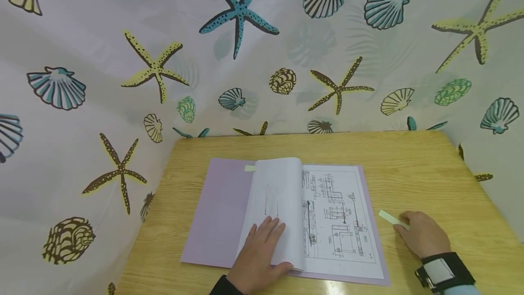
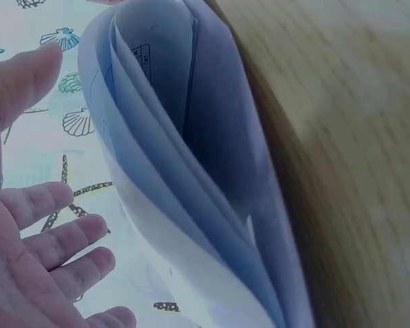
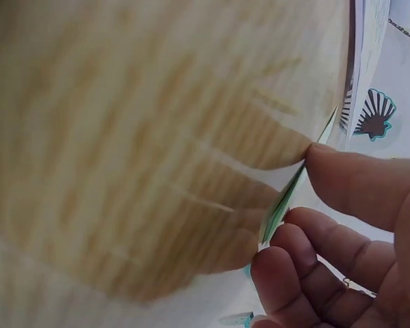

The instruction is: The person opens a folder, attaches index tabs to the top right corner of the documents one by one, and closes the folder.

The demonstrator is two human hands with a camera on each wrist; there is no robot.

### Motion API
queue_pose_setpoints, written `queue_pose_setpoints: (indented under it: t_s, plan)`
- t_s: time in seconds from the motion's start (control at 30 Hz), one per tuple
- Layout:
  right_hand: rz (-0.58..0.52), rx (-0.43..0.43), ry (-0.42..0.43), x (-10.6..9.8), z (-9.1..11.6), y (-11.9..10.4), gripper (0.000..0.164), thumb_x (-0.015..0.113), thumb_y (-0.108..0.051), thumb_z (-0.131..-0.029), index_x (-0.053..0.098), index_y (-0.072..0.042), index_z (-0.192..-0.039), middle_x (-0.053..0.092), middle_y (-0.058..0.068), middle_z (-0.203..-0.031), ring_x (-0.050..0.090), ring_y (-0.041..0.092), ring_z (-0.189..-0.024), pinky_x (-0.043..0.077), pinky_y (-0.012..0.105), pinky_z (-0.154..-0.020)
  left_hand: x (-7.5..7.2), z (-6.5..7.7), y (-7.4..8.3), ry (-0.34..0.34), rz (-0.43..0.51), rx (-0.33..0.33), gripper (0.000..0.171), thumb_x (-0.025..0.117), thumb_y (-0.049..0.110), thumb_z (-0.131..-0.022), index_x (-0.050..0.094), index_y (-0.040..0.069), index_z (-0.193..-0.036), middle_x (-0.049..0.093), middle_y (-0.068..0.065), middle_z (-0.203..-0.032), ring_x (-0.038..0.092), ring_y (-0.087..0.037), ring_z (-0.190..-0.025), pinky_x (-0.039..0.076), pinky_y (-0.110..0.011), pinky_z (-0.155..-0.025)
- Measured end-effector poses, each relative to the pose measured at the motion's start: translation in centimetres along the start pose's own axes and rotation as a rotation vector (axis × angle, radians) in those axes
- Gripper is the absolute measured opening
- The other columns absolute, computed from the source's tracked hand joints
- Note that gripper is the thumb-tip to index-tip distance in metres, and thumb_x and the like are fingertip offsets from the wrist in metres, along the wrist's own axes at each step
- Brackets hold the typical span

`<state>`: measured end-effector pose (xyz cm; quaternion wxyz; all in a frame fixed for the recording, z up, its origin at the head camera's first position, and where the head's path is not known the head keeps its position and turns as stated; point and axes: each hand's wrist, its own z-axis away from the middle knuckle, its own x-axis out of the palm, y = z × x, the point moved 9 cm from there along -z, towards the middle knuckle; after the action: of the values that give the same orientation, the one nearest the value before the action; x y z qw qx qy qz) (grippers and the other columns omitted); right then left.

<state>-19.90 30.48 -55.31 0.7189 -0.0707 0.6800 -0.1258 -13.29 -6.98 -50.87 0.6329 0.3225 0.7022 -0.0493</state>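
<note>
A lilac folder (image 1: pixel 217 213) lies opened on the table, with white sheets turned over to its left. On these turned pages (image 1: pixel 278 185) rests my left hand (image 1: pixel 259 251), fingers extended and thumb out towards the fold. The left wrist view shows the curled pages (image 2: pixel 157 171) bulging beside the spread fingers (image 2: pixel 65 239). To the right of the folder, my right hand (image 1: pixel 426 235) pinches a thin pad of pale green sticky notes (image 3: pixel 283 201) between thumb and fingers, close over the wood. A page with technical drawings (image 1: pixel 340 217) faces up.
A pale green sticky tab (image 1: pixel 250 168) sticks out from the left edge of the turned pages. The wooden table (image 1: pixel 409 163) is bordered at the back and sides by a white curtain (image 1: pixel 254 90) printed with shells and starfish.
</note>
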Motion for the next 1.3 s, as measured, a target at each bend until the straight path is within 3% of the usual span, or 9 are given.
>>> queue_pose_setpoints:
  t_s: [0.13,0.33,0.6,0.8,0.93,1.07,1.3]
  plan:
    - [-0.027,0.035,-0.043,0.3,-0.2,0.3,0.033,0.072,-0.019,-0.077,0.064,0.008,-0.094,0.061,0.022,-0.082,0.053,0.026,-0.062,0.044,0.043,-0.054,-0.1,-0.3,-0.6,-0.023,0.001,-0.027,0.085,0.059,0.063,-0.074,0.034,0.016,-0.141,0.032,-0.004,-0.144,0.021,-0.023,-0.135,0.023,-0.054,-0.102]
    - [-0.071,0.092,-0.111,0.7,-0.4,0.6,0.028,0.069,-0.017,-0.080,0.062,0.007,-0.093,0.060,0.017,-0.079,0.052,0.023,-0.062,0.043,0.038,-0.052,-0.5,-0.5,-1.5,-0.025,-0.004,-0.045,0.085,0.059,0.063,-0.074,0.033,0.017,-0.141,0.034,-0.003,-0.143,0.022,-0.023,-0.134,0.023,-0.055,-0.101]
    - [-0.116,0.011,-0.104,0.9,-0.4,0.0,0.016,0.065,-0.010,-0.082,0.056,0.002,-0.086,0.046,0.005,-0.065,0.043,0.019,-0.056,0.032,0.030,-0.047,-1.0,-0.6,-2.2,-0.002,-0.013,-0.053,0.082,0.062,0.058,-0.076,0.035,0.016,-0.140,0.035,-0.005,-0.142,0.023,-0.027,-0.133,0.024,-0.056,-0.101]
    - [-0.174,-0.037,-0.068,0.3,-0.4,-1.0,0.024,0.064,-0.013,-0.083,0.052,0.001,-0.098,0.056,0.010,-0.077,0.052,0.021,-0.065,0.040,0.032,-0.052,-3.0,-1.6,-2.5,0.067,-0.052,-0.005,0.073,0.066,0.046,-0.079,0.038,0.013,-0.138,0.039,-0.007,-0.139,0.029,-0.028,-0.130,0.027,-0.056,-0.099]
    - [-0.335,-0.123,-0.059,-1.2,0.0,-4.0,0.030,0.060,-0.018,-0.087,0.051,0.000,-0.110,0.058,0.011,-0.090,0.058,0.019,-0.072,0.047,0.031,-0.055,-4.8,-2.5,-2.3,0.137,-0.044,0.054,0.069,0.068,0.040,-0.079,0.041,0.010,-0.136,0.044,-0.008,-0.134,0.035,-0.029,-0.127,0.030,-0.053,-0.099]
    - [-0.506,-0.226,-0.071,-3.1,0.9,-8.9,0.021,0.058,-0.020,-0.090,0.056,-0.005,-0.106,0.058,0.004,-0.086,0.059,0.014,-0.068,0.048,0.025,-0.055,-6.3,-3.5,-1.2,0.204,0.000,0.101,0.062,0.068,0.036,-0.080,0.046,0.010,-0.133,0.048,-0.006,-0.130,0.040,-0.024,-0.123,0.032,-0.048,-0.098]
    - [-0.606,-0.434,-0.004,-5.8,2.9,-17.0,0.009,0.064,-0.020,-0.086,0.061,-0.017,-0.094,0.061,-0.009,-0.082,0.054,0.008,-0.064,0.045,0.022,-0.054,-7.8,-5.0,2.0,0.246,0.155,0.144,0.051,0.063,0.036,-0.084,0.051,0.013,-0.128,0.055,0.001,-0.121,0.047,-0.015,-0.115,0.037,-0.036,-0.096]
